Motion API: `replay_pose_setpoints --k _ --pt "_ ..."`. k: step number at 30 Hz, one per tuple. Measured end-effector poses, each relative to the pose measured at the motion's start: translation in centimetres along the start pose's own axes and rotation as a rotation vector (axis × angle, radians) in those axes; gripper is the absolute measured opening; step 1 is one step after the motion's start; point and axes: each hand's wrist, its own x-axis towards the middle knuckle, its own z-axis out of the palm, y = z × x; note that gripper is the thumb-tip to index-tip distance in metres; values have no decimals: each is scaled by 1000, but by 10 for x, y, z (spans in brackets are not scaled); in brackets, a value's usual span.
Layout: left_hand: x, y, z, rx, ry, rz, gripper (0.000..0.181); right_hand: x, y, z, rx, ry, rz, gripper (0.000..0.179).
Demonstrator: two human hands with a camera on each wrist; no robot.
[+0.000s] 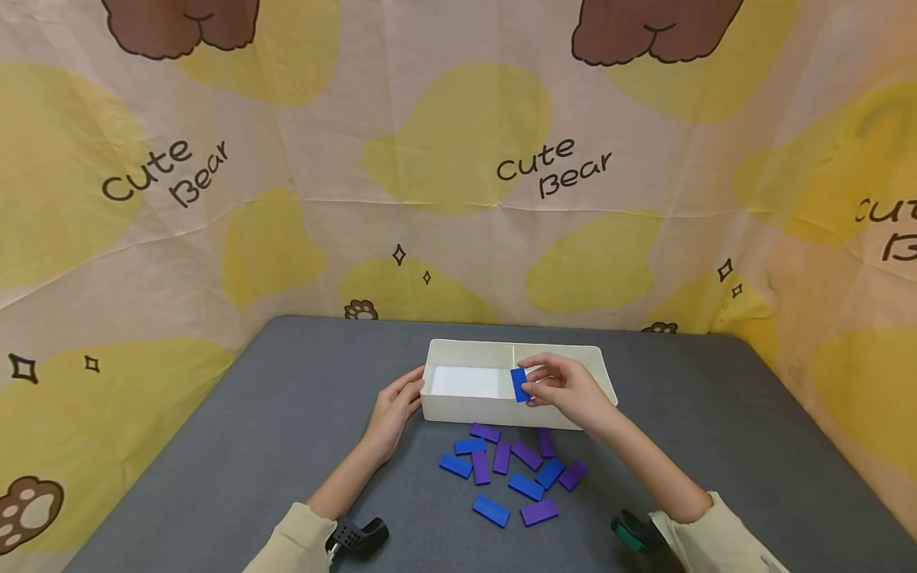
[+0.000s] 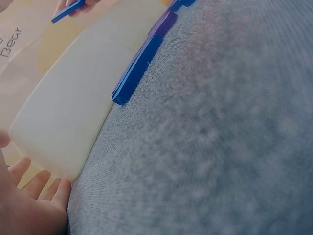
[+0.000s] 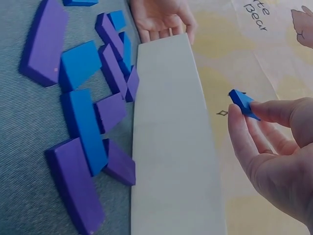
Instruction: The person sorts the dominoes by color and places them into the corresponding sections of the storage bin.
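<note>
My right hand (image 1: pixel 566 387) pinches a blue block (image 1: pixel 519 385) between thumb and fingers, over the white box (image 1: pixel 466 410) near its divider. The right wrist view shows the same blue block (image 3: pixel 243 104) held above the box's rim. At the box's left end, my left hand (image 1: pixel 392 414) rests its fingers against the outer wall. In the left wrist view, the fingers of the left hand (image 2: pixel 36 200) lie loosely spread at the box's corner. The box's left compartment shows a bare white floor; the right one is partly hidden behind my right hand.
Several loose purple blocks (image 1: pixel 539 512) and blue blocks (image 1: pixel 490 511) lie scattered on the grey table (image 1: pixel 286 446) in front of the box. Some touch or overlap. A printed cloth (image 1: pixel 444 159) hangs behind the table. Dark straps with devices (image 1: pixel 356 535) sit at both wrists.
</note>
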Motion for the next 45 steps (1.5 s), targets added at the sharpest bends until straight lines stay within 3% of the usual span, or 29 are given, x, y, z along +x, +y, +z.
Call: replay_pose_setpoints --k 21,45 --pt "0 0 -1 -2 -6 2 47 33 -13 12 -4 11 -4 36" --pt "-1 -2 0 -41 38 40 44 73 -7 45 136 108 80 36"
